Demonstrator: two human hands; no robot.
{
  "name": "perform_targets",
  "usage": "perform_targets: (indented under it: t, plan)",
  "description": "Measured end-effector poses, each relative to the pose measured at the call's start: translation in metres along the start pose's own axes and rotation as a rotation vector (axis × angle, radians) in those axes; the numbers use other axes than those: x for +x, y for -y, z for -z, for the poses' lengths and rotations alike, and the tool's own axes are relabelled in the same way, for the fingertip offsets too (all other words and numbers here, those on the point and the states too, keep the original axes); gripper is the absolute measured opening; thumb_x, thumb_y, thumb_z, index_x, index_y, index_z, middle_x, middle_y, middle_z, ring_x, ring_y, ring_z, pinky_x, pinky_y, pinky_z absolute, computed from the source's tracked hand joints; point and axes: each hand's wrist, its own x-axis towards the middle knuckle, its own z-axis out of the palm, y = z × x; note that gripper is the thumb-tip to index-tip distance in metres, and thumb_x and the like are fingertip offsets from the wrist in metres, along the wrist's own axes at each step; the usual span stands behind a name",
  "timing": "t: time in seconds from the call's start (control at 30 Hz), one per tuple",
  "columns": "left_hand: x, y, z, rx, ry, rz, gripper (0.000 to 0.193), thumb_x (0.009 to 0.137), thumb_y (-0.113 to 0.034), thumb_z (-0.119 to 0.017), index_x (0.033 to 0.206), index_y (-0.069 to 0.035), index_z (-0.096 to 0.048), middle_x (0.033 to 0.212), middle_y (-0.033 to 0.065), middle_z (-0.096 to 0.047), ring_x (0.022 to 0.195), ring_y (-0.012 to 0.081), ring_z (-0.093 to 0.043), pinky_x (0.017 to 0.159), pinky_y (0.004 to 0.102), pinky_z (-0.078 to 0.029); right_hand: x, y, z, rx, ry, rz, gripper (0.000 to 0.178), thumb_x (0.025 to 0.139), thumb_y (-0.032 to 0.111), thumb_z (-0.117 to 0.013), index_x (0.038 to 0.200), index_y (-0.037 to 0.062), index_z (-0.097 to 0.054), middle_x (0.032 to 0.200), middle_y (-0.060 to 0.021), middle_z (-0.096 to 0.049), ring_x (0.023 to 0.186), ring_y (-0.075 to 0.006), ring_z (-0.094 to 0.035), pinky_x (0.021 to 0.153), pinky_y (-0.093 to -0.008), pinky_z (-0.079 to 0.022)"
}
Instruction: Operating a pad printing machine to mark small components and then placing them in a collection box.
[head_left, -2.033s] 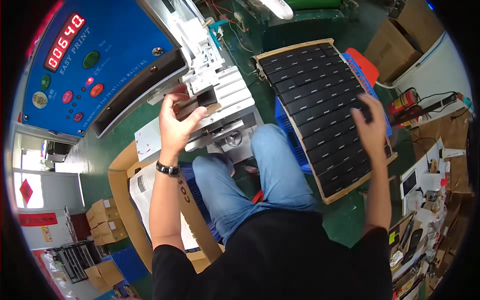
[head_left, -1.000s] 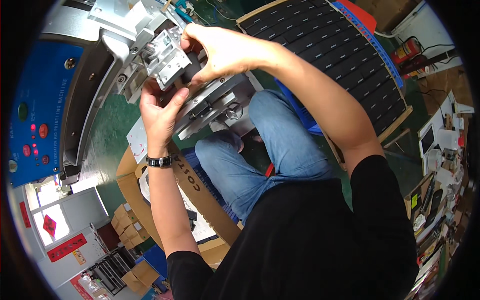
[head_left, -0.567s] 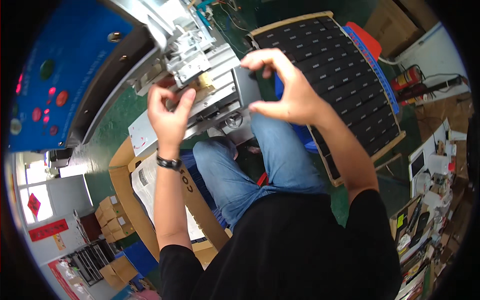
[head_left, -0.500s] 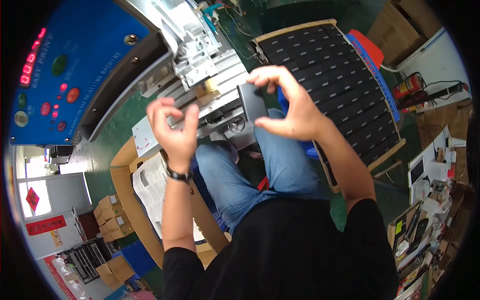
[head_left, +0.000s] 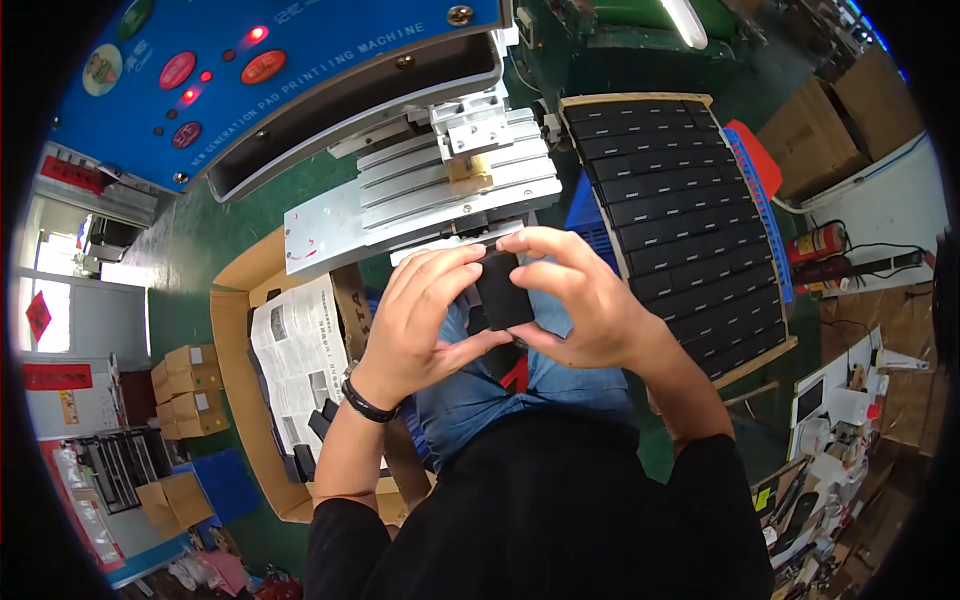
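Both hands are clamped on one black block (head_left: 505, 292) — the left hand (head_left: 420, 320) at its left side, the right hand (head_left: 588, 310) at its right, thumbs nearest the body. Ahead of the hands lies a silver metal bed (head_left: 400, 190) carrying a brass-coloured piece (head_left: 470, 175); right of the right hand, rows of dark blocks (head_left: 685, 230) — and left of the left hand, an open cardboard box (head_left: 230, 345).

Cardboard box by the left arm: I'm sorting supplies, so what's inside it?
A printed paper sheet and some dark pieces show inside the cardboard box. Whatever lies beneath the paper is covered, and the left forearm hides part of the interior.
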Motion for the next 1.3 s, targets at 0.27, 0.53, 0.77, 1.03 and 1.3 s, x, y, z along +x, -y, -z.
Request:
perform_targets:
  t: [0.27,0.53,0.77,1.03,1.3]
  plan:
    - [-0.003,0.004,0.011,0.135,0.029,0.029,0.081,0.078,-0.028,-0.094,0.148,-0.005,-0.06,0.146,0.0172,-0.067,0.131,0.0353,-0.064,0.114,0.0486,-0.05,0.006,-0.003,-0.005,-0.065,-0.062,0.115,0.058,0.074,0.0,-0.086,0.124,0.0054,-0.057,0.137,-0.0178,-0.063,0.111,-0.031,-0.066,0.094,-0.0404,-0.055]
    - [-0.006,0.03,0.017,0.142,-0.066,0.143,0.075,0.086,-0.026,-0.086,0.151,-0.003,-0.059,0.148,0.0165,-0.064,0.13,0.0355,-0.063,0.114,0.0456,-0.05,-0.017,-0.071,0.004,0.026,-0.229,-0.398,0.039,0.085,0.003,-0.083,0.109,0.0064,-0.052,0.102,-0.0081,-0.061,0.075,-0.019,-0.055,0.069,-0.0326,-0.05]
    - [0.035,0.048,0.02,0.179,-0.05,0.161,0.071,0.093,-0.027,-0.079,0.156,-0.004,-0.057,0.15,0.0167,-0.06,0.131,0.0361,-0.061,0.113,0.0455,-0.049,-0.007,-0.099,0.001,0.094,-0.271,-0.465,0.033,0.089,0.008,-0.08,0.105,0.0064,-0.05,0.084,-0.0041,-0.056,0.061,-0.0171,-0.047,0.059,-0.0317,-0.045]
    - [0.079,0.074,0.013,0.407,0.12,0.082,0.067,0.099,-0.03,-0.073,0.158,-0.005,-0.055,0.152,0.0159,-0.057,0.134,0.0356,-0.058,0.117,0.0462,-0.046,-0.001,-0.091,-0.001,-0.196,-0.23,-0.407,0.031,0.091,0.01,-0.078,0.104,0.004,-0.051,0.077,-0.0069,-0.058,0.058,-0.0226,-0.056,0.058,-0.0357,-0.049]
    - [0.083,0.086,0.005,0.443,0.246,0.12,0.067,0.105,-0.037,-0.064,0.163,-0.008,-0.051,0.171,0.0114,-0.047,0.153,0.0344,-0.048,0.13,0.0577,-0.031,-0.006,-0.09,-0.001,-0.239,-0.228,-0.417,0.03,0.093,0.003,-0.078,0.102,0.0048,-0.049,0.076,-0.0039,-0.055,0.057,-0.0135,-0.048,0.054,-0.0318,-0.044]
